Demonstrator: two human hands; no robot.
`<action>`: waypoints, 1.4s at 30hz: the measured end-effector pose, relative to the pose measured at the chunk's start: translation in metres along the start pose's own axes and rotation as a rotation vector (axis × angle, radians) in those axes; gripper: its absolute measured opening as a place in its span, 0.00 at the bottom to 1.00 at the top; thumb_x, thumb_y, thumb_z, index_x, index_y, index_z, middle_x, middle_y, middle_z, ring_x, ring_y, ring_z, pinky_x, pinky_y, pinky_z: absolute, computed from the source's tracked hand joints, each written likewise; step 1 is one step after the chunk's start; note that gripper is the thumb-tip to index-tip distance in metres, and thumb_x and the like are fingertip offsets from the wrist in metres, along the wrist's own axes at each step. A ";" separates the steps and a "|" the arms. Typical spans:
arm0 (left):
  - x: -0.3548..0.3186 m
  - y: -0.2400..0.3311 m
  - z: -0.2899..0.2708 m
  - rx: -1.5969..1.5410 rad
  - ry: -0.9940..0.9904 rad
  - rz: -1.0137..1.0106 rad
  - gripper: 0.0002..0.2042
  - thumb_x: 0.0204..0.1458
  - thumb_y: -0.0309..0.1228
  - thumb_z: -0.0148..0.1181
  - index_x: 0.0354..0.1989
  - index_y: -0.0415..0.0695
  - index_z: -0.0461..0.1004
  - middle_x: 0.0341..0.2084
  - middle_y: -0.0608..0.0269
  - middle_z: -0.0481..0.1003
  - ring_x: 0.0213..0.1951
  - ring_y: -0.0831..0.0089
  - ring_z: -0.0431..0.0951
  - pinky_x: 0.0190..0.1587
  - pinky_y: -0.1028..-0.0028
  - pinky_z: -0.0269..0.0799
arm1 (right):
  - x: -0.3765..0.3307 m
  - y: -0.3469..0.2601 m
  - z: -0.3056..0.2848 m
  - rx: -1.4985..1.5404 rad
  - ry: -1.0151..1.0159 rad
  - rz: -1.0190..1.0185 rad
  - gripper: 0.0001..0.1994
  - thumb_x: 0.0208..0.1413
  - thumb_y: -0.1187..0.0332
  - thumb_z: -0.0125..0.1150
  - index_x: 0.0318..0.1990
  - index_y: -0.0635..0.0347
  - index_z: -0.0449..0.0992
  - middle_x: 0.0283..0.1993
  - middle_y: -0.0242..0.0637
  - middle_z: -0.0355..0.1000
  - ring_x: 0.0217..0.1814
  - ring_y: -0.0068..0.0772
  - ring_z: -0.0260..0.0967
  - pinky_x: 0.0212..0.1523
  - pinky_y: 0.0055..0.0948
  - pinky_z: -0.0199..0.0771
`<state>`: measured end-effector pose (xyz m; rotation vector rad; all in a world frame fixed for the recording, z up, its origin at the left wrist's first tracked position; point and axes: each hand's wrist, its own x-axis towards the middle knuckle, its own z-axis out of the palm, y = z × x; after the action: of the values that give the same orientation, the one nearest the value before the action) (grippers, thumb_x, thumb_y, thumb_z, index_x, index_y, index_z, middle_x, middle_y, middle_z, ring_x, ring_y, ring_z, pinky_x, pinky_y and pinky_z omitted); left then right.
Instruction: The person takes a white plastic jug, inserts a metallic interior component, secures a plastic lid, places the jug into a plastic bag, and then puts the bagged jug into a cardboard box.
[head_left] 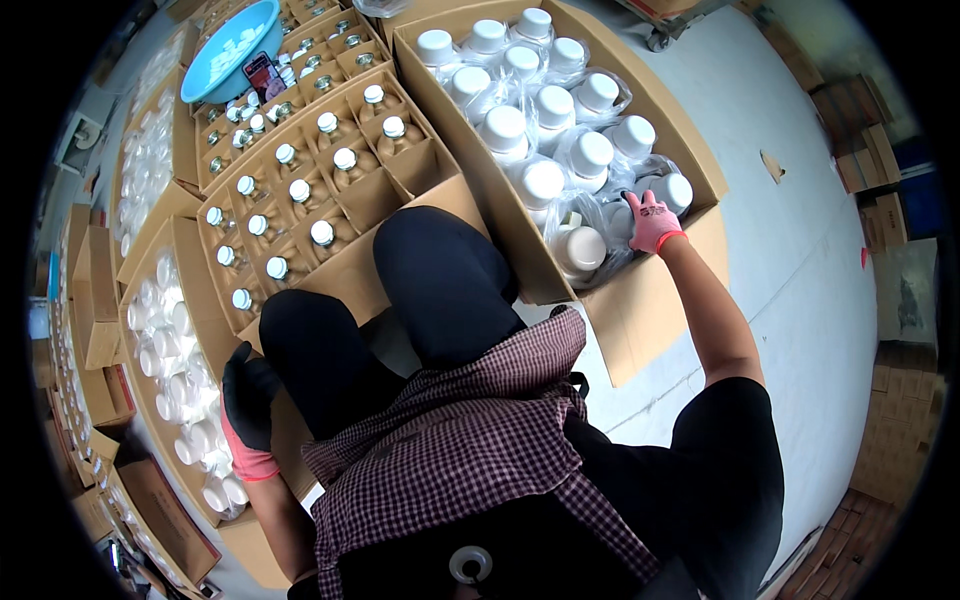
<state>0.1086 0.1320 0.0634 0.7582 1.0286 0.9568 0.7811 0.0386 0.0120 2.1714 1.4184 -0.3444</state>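
Observation:
My right hand [652, 222], in a pink glove, reaches into the near right corner of a large carton [705, 165]. Its fingers are curled down among clear plastic film, and what they grip is hidden. Right beside it stands a white-capped bottle [672, 192] in film, and a tilted off-white-capped bottle [581, 248] lies at the near end. My left hand [248, 405], in a pink glove with a black palm, hangs beside my left knee with its fingers stretched out. It seems to hold nothing. A carton of white plastic cups or caps [165, 345] is close to it.
Before my knees stands a divided carton [330, 265] of clear bottles with white caps; some cells hold no bottle. Behind it are a blue basin [232, 50] of white pieces and a phone [264, 76]. An open flap [640, 325] sticks out at the right carton's near end.

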 end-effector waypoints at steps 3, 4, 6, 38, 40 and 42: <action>0.004 -0.002 -0.001 -0.033 -0.002 -0.007 0.22 0.68 0.42 0.46 0.60 0.36 0.67 0.32 0.68 0.70 0.33 0.79 0.70 0.38 0.78 0.65 | 0.001 0.007 0.002 0.239 0.027 0.167 0.45 0.51 0.36 0.58 0.67 0.61 0.57 0.59 0.51 0.71 0.60 0.47 0.71 0.55 0.42 0.73; 0.004 -0.002 0.002 -0.023 0.004 -0.009 0.22 0.68 0.42 0.46 0.60 0.36 0.67 0.32 0.68 0.70 0.33 0.79 0.69 0.37 0.78 0.65 | 0.014 0.013 0.016 0.259 0.098 0.259 0.46 0.54 0.33 0.52 0.66 0.66 0.58 0.53 0.49 0.76 0.56 0.45 0.74 0.56 0.39 0.73; 0.007 -0.005 0.008 0.035 -0.020 0.011 0.22 0.68 0.42 0.46 0.59 0.36 0.68 0.31 0.69 0.70 0.33 0.79 0.68 0.36 0.79 0.64 | 0.021 0.020 0.016 0.267 0.017 0.282 0.46 0.55 0.32 0.48 0.66 0.68 0.58 0.55 0.51 0.75 0.59 0.45 0.72 0.57 0.39 0.72; 0.157 -0.072 0.343 0.617 -0.047 0.890 0.49 0.44 0.31 0.71 0.72 0.38 0.43 0.66 0.34 0.52 0.66 0.42 0.58 0.67 0.62 0.60 | -0.204 0.075 -0.270 0.493 1.579 -0.483 0.23 0.52 0.81 0.58 0.57 0.59 0.70 0.66 0.48 0.63 0.68 0.49 0.61 0.67 0.40 0.63; 0.177 -0.074 0.358 1.173 -0.362 0.863 0.45 0.47 0.32 0.68 0.73 0.45 0.47 0.64 0.39 0.58 0.64 0.45 0.62 0.62 0.61 0.65 | -0.214 0.091 -0.273 0.439 1.603 -0.422 0.22 0.51 0.81 0.58 0.56 0.58 0.72 0.64 0.47 0.65 0.65 0.48 0.64 0.64 0.39 0.66; 0.187 -0.093 0.368 1.655 -0.695 0.763 0.40 0.49 0.34 0.64 0.72 0.52 0.53 0.64 0.44 0.62 0.63 0.47 0.66 0.60 0.61 0.67 | -0.218 0.106 -0.285 0.428 1.620 -0.414 0.21 0.51 0.81 0.57 0.54 0.58 0.73 0.61 0.47 0.67 0.61 0.47 0.67 0.61 0.38 0.69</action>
<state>0.5184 0.2362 0.0424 2.7500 0.7024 0.1218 0.7664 -0.0071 0.3834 2.3939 2.7418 1.4521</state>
